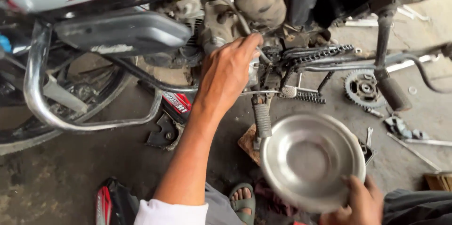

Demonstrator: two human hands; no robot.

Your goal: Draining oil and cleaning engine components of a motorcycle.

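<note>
A dull grey, oil-stained concrete floor (70, 178) spreads underneath in soft, even daylight. It turns paler and dustier toward the right (423, 107), where a small brown wooden block (438, 181) lies.

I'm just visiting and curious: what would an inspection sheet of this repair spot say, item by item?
Surface: bare, stained concrete floor.
Job's things: motorcycle engine with side parts off; empty steel bowl held tilted below it.
Clutter: loose sprocket, drive chain hanging slack, wrench, small metal parts, red and black panel on the floor.
Hands: left hand reaches into the engine, fingers on it; right hand grips the bowl's rim.
Cables: a grey cable curves over the engine.
Surroundings: chrome crash guard, front wheel, the person's sandalled foot.
</note>
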